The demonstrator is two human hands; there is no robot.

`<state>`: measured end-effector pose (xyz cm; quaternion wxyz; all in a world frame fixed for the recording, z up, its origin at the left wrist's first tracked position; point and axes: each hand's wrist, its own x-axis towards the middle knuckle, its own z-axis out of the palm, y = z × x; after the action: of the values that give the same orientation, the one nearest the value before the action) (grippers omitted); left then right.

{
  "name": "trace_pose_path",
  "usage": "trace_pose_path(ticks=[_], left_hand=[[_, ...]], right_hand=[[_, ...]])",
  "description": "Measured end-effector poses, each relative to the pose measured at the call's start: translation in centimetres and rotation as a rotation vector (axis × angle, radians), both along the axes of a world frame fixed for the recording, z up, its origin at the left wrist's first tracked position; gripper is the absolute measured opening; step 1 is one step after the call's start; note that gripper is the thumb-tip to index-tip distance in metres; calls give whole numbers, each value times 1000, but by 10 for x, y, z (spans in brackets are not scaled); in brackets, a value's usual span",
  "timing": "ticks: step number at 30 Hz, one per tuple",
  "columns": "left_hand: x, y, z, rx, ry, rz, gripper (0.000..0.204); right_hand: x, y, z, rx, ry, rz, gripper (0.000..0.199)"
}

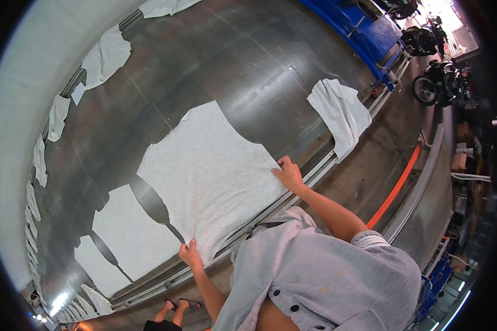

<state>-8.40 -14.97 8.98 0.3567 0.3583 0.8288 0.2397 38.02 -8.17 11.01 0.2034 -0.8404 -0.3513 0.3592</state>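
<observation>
A white cut fabric panel [204,165] lies flat on a wide shiny metal table [243,60]. My left hand [190,255] pinches the panel's near-left corner at the table's edge. At the near-right corner my right hand [288,174] presses down on the cloth with fingers spread over it. More white panels [127,231] lie side by side to the left of this one, with dark gaps between them.
A folded white cloth [341,113] hangs over the table's rail at the right. Several white pieces [105,58] line the far edge. An orange hose [397,185] runs along the floor. Motorcycles [439,83] and a blue frame [364,27] stand at upper right. Another person's feet [176,306] show below.
</observation>
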Motion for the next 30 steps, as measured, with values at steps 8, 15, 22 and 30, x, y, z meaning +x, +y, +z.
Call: trace_pose_path(ticks=[8, 15, 22, 30], left_hand=[[34, -18, -5, 221, 316, -629, 17], [78, -15, -3, -91, 318, -834, 51], [113, 30, 28, 327, 298, -839, 32], [112, 47, 9, 369, 318, -1146, 3]], right_hand=[[-29, -35, 30, 256, -261, 896, 22], [-54, -36, 36, 96, -429, 858, 25], [-74, -4, 25, 380, -243, 1157, 16], [-86, 17, 9, 469, -333, 1477, 6]])
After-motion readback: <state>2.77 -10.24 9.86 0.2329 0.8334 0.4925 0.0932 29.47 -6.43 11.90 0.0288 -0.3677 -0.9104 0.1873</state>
